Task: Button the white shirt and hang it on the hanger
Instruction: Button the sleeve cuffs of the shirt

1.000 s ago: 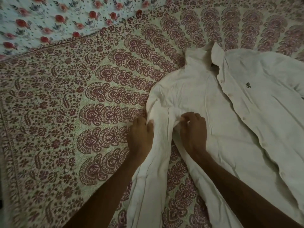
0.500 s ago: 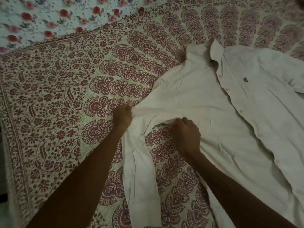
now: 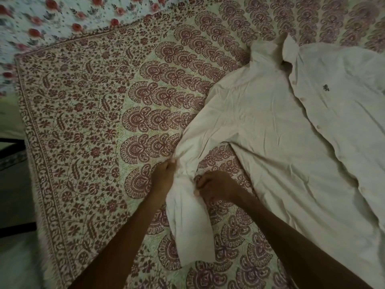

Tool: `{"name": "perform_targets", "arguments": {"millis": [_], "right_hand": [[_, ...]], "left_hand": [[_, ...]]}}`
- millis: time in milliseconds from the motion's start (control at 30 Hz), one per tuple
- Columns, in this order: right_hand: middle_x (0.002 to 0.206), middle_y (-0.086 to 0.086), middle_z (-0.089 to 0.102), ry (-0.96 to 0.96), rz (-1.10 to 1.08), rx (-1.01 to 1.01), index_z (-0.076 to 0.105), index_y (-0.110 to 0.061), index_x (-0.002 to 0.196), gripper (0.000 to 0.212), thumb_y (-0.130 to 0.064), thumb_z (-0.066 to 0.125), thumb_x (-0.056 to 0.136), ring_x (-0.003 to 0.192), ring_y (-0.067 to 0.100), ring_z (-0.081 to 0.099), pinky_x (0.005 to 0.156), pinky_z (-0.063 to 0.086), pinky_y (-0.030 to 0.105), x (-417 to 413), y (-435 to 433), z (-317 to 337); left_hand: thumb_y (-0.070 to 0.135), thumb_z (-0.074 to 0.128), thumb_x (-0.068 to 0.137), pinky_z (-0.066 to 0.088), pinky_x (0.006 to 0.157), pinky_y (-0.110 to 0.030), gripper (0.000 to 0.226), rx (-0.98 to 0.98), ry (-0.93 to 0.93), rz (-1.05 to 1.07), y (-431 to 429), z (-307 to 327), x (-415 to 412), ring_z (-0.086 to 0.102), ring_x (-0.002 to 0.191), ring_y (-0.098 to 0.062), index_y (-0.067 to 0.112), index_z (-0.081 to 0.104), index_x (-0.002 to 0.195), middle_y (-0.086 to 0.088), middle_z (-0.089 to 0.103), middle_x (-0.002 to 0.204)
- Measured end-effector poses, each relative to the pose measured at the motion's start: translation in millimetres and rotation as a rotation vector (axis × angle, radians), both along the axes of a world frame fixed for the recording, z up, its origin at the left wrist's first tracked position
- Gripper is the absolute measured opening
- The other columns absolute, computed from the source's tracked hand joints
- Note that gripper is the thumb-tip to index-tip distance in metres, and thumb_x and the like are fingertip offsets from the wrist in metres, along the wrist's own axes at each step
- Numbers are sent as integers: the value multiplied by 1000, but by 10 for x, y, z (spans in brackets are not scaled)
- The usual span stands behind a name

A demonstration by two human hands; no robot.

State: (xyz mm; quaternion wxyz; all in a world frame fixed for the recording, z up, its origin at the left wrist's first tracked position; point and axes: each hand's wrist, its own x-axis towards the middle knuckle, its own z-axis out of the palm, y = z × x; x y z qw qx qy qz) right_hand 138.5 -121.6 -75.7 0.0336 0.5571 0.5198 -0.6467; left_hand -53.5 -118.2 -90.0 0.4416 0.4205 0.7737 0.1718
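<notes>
1. The white shirt (image 3: 281, 142) lies spread on the patterned bedspread (image 3: 83, 101), in the right half of the scene, with its collar (image 3: 270, 51) at the far end.
2. One sleeve (image 3: 187, 222) runs from the shoulder toward the near side, and both hands are on it.
3. The left hand (image 3: 164, 172) grasps the left edge of the sleeve, its fingers curled into the bunched cloth.
4. The right hand (image 3: 216, 186) is clenched on the right edge of the same sleeve, just beside the left hand.
5. A row of buttons (image 3: 302, 99) shows along the front, where the two panels overlap. I cannot tell if they are fastened.
6. No hanger is plainly in view, so the hanging is not done.
7. In my judgement the task is at an early stage: the person is arranging the sleeve flat, and the buttoning (or checking it) and the hanging are left.
8. A floral sheet (image 3: 41, 21) lies at the far left, beyond the bedspread.
</notes>
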Motion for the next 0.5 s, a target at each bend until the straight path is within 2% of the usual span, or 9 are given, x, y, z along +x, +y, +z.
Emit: {"name": "perform_targets", "arguments": {"millis": [33, 67, 100, 167, 233, 300, 367, 433, 500], "right_hand": [[85, 10, 73, 39, -55, -41, 69, -16, 88, 18, -16, 82, 76, 71, 19, 67, 74, 58, 37, -50, -103, -17], [82, 13, 75, 64, -129, -75, 68, -13, 90, 26, -20, 86, 73, 64, 21, 69, 64, 59, 38, -126, -208, -7], [79, 13, 75, 67, -189, -90, 67, -10, 92, 33, -24, 88, 70, 59, 20, 69, 55, 59, 34, -200, -299, -2], [74, 10, 75, 47, -243, -100, 69, -6, 91, 36, -28, 88, 70, 53, 16, 67, 48, 55, 26, -355, -457, 10], [70, 7, 73, 52, -193, -104, 71, -5, 83, 29, -27, 87, 72, 50, 13, 65, 47, 53, 23, -523, -600, 25], [65, 3, 70, 24, -165, -78, 71, -11, 70, 22, -26, 86, 71, 49, 10, 63, 51, 51, 21, -656, -707, -35], [61, -1, 64, -33, -189, -10, 62, -19, 57, 27, -27, 81, 73, 55, 12, 59, 57, 45, 24, -740, -772, -91], [70, 1, 63, -48, -256, 28, 63, -19, 68, 20, -29, 71, 83, 63, 16, 58, 58, 42, 26, -768, -842, -89], [76, 2, 62, -44, -347, 45, 64, -14, 86, 15, -28, 61, 90, 63, 16, 57, 54, 40, 24, -719, -926, -27]], "left_hand": [[44, 47, 98, 46, 70, -26, 40, -96, -105, 10, 35, -38, -103, 60, 78, -24, 16, 65, 76, -8, 64, 77], [55, 55, 90, 51, 85, -33, 43, -188, -209, 14, 59, -49, -224, 65, 88, -26, 16, 72, 87, -11, 70, 90], [65, 61, 80, 51, 92, -39, 49, -247, -282, -2, 76, -79, -346, 68, 93, -27, 19, 75, 91, -11, 73, 97], [70, 61, 76, 51, 79, -32, 51, -236, -234, -96, 73, -25, -488, 66, 79, -19, 21, 73, 79, -4, 72, 84], [67, 51, 86, 39, 62, -28, 53, -105, -122, -136, 68, 24, -552, 52, 62, -14, 18, 63, 73, -3, 57, 66], [73, 43, 86, 43, 66, -27, 52, -83, -164, -104, 3, 92, -564, 55, 70, -15, 25, 65, 86, -1, 61, 77], [86, 49, 70, 51, 86, -37, 67, -190, -376, 28, -133, 154, -613, 65, 94, -20, 34, 68, 106, 0, 70, 105], [75, 59, 74, 52, 87, -39, 67, -269, -487, 47, -324, 178, -647, 63, 103, -22, 27, 65, 120, -2, 67, 115], [43, 63, 90, 52, 77, -32, 41, -299, -481, -7, -574, 158, -620, 63, 95, -21, 15, 63, 120, -5, 66, 108]]}}
